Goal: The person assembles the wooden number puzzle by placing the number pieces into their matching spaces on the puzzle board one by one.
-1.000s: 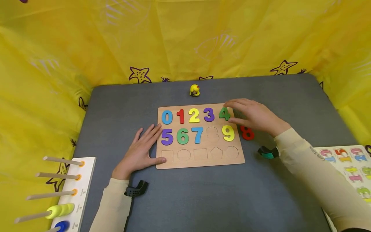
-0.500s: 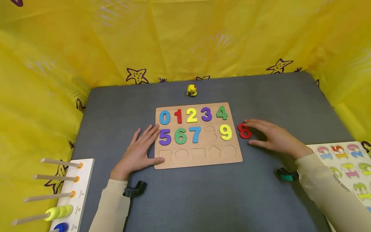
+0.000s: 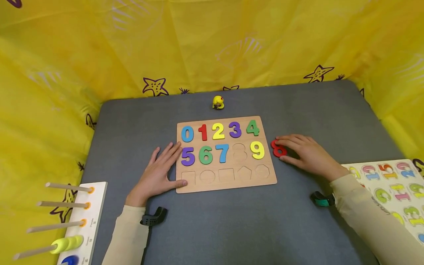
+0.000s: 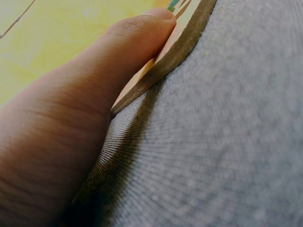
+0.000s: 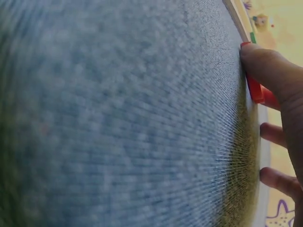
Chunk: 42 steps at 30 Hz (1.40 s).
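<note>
A wooden number puzzle board (image 3: 212, 186) lies flat on the table, holding coloured numbers in its upper two rows. The 8-shaped recess (image 3: 239, 151) and the bottom row of shape outlines show bare wood. Spread at the board's left edge, my left hand (image 3: 155, 178) rests fingertips by the purple 5 (image 3: 188, 156) and thumb on the lower corner. Just right of the board, my right hand (image 3: 308, 154) pinches the red number 8 (image 3: 279, 149) between thumb and fingers. In the right wrist view the thumb (image 5: 270, 66) presses the red 8 (image 5: 253, 87) at its side.
A small yellow toy figure (image 3: 218, 102) stands behind the board. At left is a white peg stand (image 3: 96, 213) with upright rods and some rings. A second number board (image 3: 374, 167) lies at right, partly under the right sleeve. Yellow cloth (image 3: 198, 44) borders the table.
My right hand has moved from over the green 4 down to the red 8 and now pinches it. The left hand stays at the board's edge. The view shifted slightly.
</note>
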Available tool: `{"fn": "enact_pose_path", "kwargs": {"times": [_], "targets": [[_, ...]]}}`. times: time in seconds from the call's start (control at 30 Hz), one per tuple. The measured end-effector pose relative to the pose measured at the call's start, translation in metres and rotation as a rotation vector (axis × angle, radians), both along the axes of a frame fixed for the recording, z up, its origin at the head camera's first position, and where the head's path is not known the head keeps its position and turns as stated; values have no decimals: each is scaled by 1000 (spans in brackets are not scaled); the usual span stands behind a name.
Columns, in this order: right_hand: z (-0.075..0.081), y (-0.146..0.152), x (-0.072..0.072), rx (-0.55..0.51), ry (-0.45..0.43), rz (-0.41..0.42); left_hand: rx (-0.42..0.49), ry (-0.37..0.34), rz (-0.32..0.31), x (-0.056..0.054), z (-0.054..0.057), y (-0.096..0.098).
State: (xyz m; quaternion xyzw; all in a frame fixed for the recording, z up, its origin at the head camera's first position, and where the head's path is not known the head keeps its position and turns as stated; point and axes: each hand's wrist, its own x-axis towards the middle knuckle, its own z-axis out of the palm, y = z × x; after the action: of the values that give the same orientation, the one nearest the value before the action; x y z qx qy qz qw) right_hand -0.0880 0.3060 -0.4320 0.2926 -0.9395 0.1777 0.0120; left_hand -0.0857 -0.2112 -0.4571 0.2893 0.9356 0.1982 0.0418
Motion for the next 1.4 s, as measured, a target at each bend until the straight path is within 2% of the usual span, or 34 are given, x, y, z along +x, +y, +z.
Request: {"fn": "enact_pose_path", "kwargs": {"times": [0.17,0.27,0.5,0.67,0.83,1.2,1.4], "targets": [[0,-2,-1,-30,31,6,-8,-7,-1,-1,-1,0],[5,-11,-3,-64,52,25,-10,-5,-1,-1,-1,0],[20,-55,-9,-72,70,123,-11,5,7,0,-2,-1],[17,-89,-13,-34,67,161,-11,9,7,0,-2,-2],[12,-110,-15,-18,62,161,-8,12,0,0,-1,-1],[8,-121,-16,69,77,132,8,28,-15,-1,-1,-1],[5,-122,-15,74,80,127,13,31,-13,-1,-2,-2]]}}
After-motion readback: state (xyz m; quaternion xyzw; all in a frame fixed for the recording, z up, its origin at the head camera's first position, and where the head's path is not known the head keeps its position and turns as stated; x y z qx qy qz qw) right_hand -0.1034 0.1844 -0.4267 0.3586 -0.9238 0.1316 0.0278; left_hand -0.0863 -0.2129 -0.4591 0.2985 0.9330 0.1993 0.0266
